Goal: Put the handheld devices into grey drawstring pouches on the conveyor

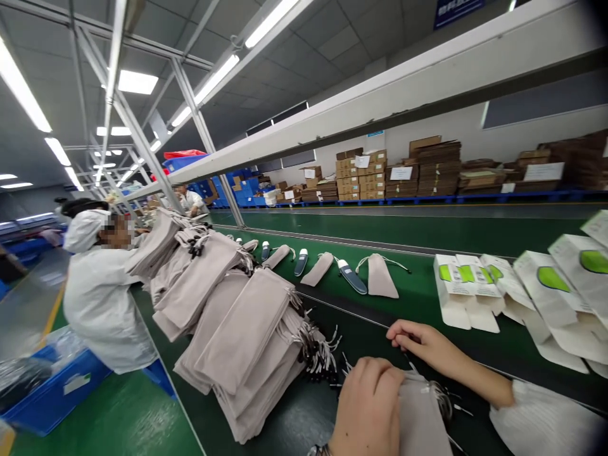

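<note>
My left hand [368,405] closes over the top of a beige drawstring pouch [422,424] at the bottom of the view, with thin cords splaying from its neck. My right hand [418,339] lies just above it, fingertips pinched together near the cords; I cannot tell whether they hold one. A large heap of similar pouches [242,329] lies to the left of my hands on the green conveyor belt [413,301]. Farther along, single pouches [382,278] alternate with slim oval devices [351,277]. White cartons with green print [489,285] stand open to the right.
A co-worker [102,297] in a white smock and cap leans over the heap's far left side, beside a blue crate [57,392]. A white shelf rail [380,120] runs overhead. Stacked cardboard boxes [427,168] line the far wall behind a second belt.
</note>
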`<state>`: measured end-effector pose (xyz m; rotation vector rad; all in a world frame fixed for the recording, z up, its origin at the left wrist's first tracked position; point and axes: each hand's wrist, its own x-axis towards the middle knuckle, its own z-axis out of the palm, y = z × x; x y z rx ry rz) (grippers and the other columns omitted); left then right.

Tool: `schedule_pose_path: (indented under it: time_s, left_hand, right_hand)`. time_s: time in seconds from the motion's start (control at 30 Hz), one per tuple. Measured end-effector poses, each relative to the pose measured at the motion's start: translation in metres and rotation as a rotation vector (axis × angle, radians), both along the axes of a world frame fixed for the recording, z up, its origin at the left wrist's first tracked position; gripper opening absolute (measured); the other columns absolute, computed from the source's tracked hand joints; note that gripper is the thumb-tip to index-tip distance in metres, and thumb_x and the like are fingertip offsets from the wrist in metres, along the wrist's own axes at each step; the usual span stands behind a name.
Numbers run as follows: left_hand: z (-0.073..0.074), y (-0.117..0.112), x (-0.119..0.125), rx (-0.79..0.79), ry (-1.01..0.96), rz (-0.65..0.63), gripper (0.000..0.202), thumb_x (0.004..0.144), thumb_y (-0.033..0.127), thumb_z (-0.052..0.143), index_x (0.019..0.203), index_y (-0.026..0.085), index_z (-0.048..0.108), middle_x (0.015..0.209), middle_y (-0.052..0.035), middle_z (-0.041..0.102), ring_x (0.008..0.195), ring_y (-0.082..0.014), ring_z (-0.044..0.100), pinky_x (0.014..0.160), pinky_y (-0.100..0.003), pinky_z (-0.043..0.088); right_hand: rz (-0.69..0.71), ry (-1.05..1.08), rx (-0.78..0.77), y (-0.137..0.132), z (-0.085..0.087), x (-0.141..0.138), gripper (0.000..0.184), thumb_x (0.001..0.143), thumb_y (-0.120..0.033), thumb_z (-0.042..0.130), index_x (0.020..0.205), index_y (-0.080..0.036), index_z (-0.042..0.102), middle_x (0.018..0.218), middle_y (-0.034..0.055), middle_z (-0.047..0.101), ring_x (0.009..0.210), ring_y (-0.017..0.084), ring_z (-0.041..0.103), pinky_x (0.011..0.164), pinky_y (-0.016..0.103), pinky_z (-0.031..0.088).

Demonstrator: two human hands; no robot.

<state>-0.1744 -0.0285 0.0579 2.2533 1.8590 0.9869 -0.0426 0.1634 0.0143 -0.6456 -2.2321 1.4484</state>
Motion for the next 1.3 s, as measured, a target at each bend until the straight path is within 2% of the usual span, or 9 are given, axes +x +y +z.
schedule_pose_path:
  time_s: [0.27, 0.4, 0.8, 0.93, 1.03, 1.13, 1.17, 1.23, 1.3]
  left_hand:
    - [0.006, 0.001, -0.002, -0.061, 0.023, -0.009, 0.037, 0.089, 0.002, 0.037, 0.118, 0.018, 0.055, 0.116, -0.0129, 0.061, 0.102, -0.0269, 0.058, 0.083, -0.043, 0.055]
    - [0.005, 0.001, -0.005, -0.026, 0.048, -0.032, 0.038, 0.090, 0.002, 0.036, 0.120, 0.017, 0.055, 0.117, -0.0137, 0.061, 0.105, -0.0274, 0.059, 0.084, -0.044, 0.056]
    - [0.008, -0.001, -0.007, 0.072, 0.054, -0.004, 0.036, 0.091, 0.004, 0.041, 0.122, 0.018, 0.053, 0.118, -0.0119, 0.060, 0.108, -0.0245, 0.057, 0.088, -0.040, 0.053]
    - [0.015, -0.004, -0.013, 0.223, 0.033, 0.060, 0.015, 0.092, 0.009, 0.051, 0.100, 0.019, 0.059, 0.101, -0.0080, 0.058, 0.099, -0.0227, 0.055, 0.085, -0.038, 0.049]
    - [0.021, -0.005, -0.018, 0.266, 0.049, 0.050, 0.012, 0.091, 0.008, 0.056, 0.089, 0.020, 0.059, 0.090, -0.0042, 0.058, 0.092, -0.0212, 0.054, 0.087, -0.039, 0.045]
    - [0.026, -0.004, -0.021, 0.273, 0.068, 0.004, 0.015, 0.089, 0.005, 0.057, 0.087, 0.020, 0.059, 0.087, -0.0018, 0.060, 0.093, -0.0204, 0.054, 0.095, -0.042, 0.041]
    - [0.027, -0.004, -0.021, 0.272, 0.072, -0.004, 0.016, 0.089, 0.004, 0.057, 0.087, 0.021, 0.059, 0.086, -0.0010, 0.061, 0.093, -0.0200, 0.054, 0.098, -0.043, 0.039]
    - [0.029, -0.005, -0.021, 0.259, 0.079, -0.005, 0.017, 0.090, 0.004, 0.057, 0.085, 0.021, 0.058, 0.084, 0.0004, 0.061, 0.092, -0.0190, 0.054, 0.101, -0.044, 0.036]
    - [0.031, -0.006, -0.021, 0.251, 0.093, 0.002, 0.018, 0.090, 0.004, 0.057, 0.082, 0.021, 0.057, 0.083, 0.0016, 0.062, 0.092, -0.0181, 0.055, 0.102, -0.044, 0.034]
  right_hand:
    - [-0.030, 0.036, -0.013, -0.001, 0.002, -0.002, 0.025, 0.091, -0.037, 0.052, 0.095, -0.017, 0.066, 0.088, 0.0062, 0.069, 0.081, 0.020, 0.065, 0.076, 0.032, 0.052]
    - [-0.037, 0.044, -0.006, -0.001, 0.003, -0.003, 0.020, 0.090, -0.032, 0.053, 0.095, -0.017, 0.066, 0.088, 0.0056, 0.069, 0.080, 0.019, 0.065, 0.075, 0.032, 0.052]
    - [-0.030, 0.074, -0.016, 0.001, 0.001, -0.002, 0.020, 0.090, -0.030, 0.054, 0.095, -0.016, 0.067, 0.087, 0.0057, 0.070, 0.077, 0.017, 0.065, 0.072, 0.030, 0.051]
    - [-0.037, 0.098, -0.038, 0.002, 0.007, 0.000, 0.021, 0.091, -0.032, 0.053, 0.098, -0.015, 0.064, 0.089, 0.0056, 0.068, 0.075, 0.016, 0.064, 0.068, 0.029, 0.051]
    - [-0.141, 0.081, 0.099, 0.016, 0.023, -0.008, 0.021, 0.094, -0.029, 0.049, 0.105, -0.017, 0.061, 0.099, 0.0061, 0.068, 0.082, 0.017, 0.064, 0.072, 0.030, 0.052]
    - [-0.343, -0.137, 0.404, 0.043, 0.040, -0.028, 0.019, 0.093, -0.021, 0.051, 0.110, -0.018, 0.059, 0.116, 0.0095, 0.063, 0.105, 0.022, 0.060, 0.093, 0.036, 0.046]
    - [-0.398, -0.224, 0.460, 0.052, 0.044, -0.036, 0.021, 0.092, -0.019, 0.053, 0.112, -0.017, 0.058, 0.121, 0.0118, 0.060, 0.113, 0.025, 0.056, 0.099, 0.039, 0.043]
    - [-0.465, -0.344, 0.467, 0.069, 0.047, -0.051, 0.026, 0.088, -0.018, 0.060, 0.113, -0.014, 0.055, 0.124, 0.0177, 0.057, 0.120, 0.032, 0.051, 0.104, 0.046, 0.037]
    - [-0.488, -0.373, 0.401, 0.082, 0.044, -0.061, 0.031, 0.085, -0.018, 0.065, 0.113, -0.011, 0.052, 0.123, 0.0219, 0.057, 0.118, 0.037, 0.052, 0.102, 0.051, 0.037]
